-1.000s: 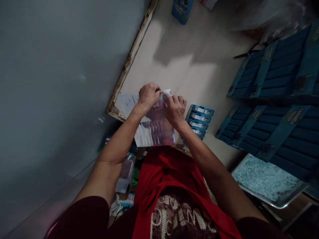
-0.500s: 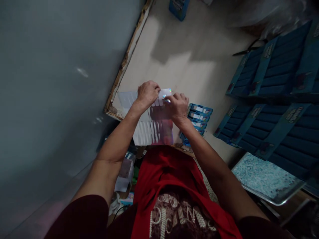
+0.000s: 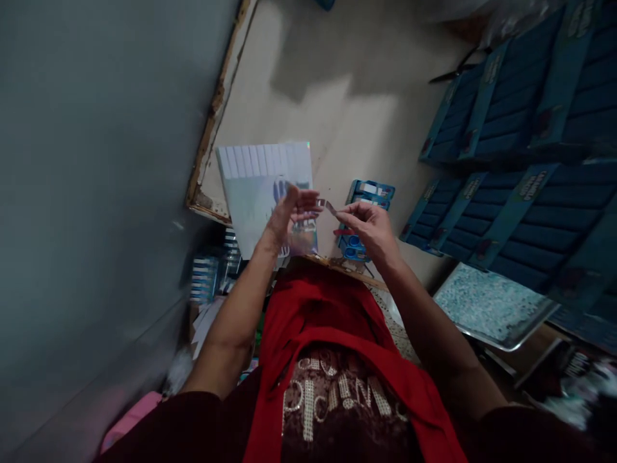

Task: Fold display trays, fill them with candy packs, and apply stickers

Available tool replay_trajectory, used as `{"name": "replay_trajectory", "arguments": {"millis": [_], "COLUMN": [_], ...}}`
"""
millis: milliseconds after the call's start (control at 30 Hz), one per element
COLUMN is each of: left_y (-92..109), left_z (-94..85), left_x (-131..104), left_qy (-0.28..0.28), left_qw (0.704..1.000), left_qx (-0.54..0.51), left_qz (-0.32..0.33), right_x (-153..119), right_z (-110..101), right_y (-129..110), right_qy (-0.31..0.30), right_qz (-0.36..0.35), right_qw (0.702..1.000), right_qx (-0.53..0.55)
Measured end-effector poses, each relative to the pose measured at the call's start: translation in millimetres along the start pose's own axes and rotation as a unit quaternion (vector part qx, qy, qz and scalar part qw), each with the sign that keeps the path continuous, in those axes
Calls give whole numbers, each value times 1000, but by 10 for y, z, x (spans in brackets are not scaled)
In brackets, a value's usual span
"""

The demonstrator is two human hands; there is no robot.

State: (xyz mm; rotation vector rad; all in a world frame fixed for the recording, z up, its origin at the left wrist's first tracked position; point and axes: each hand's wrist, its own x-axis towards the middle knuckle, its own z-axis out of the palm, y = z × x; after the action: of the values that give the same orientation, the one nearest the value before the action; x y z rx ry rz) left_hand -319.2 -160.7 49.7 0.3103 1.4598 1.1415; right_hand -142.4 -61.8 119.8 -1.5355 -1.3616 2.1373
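Note:
A shiny, silvery sheet of label strips [image 3: 243, 206] lies at the near edge of the table, with a row of pale strips along its far end. Over the sheet's right part is my left hand [image 3: 288, 215], fingers stretched out and palm turned toward the right. My right hand [image 3: 371, 226] pinches a small shiny sticker strip [image 3: 330, 208] between thumb and fingertips, close to the left fingertips. Whether the left fingers touch the strip I cannot tell. Just beyond the right hand lie several small blue packs [image 3: 377, 189] with white labels, partly covered by it.
Stacks of blue printed packs [image 3: 501, 103] fill the right side of the table [image 3: 308, 122]. Black scissors [image 3: 453, 74] lie behind them. A metal tray [image 3: 501, 308] of pale blue bits stands at lower right. A grey wall [image 3: 106, 161] borders the left.
Both hands have left the far edge of the sheet, which now lies flatter. The right hand has drawn back with a small strip, and the left has opened out. The view has shifted.

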Motion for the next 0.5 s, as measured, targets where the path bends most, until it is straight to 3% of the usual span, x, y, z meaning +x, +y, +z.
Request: {"name": "replay_trajectory", "arguments": {"millis": [67, 233, 367, 500], "left_y": [-151, -397, -637, -778], "left_z": [165, 484, 724, 936], "left_x": [-259, -571, -764, -796], "left_qy": [-25, 45, 93, 146], "left_qw": [997, 994, 994, 978], "left_qx": [-72, -71, 13, 148], "left_qz": [-35, -72, -59, 21], "right_x": [-125, -453, -720, -778], "right_z": [-89, -305, -424, -492], "right_y": [51, 347, 664, 889], "right_qy": [7, 75, 156, 219], "right_qz": [29, 55, 62, 72], "right_qw": [1000, 994, 982, 969], "right_qx": [5, -49, -91, -89]}}
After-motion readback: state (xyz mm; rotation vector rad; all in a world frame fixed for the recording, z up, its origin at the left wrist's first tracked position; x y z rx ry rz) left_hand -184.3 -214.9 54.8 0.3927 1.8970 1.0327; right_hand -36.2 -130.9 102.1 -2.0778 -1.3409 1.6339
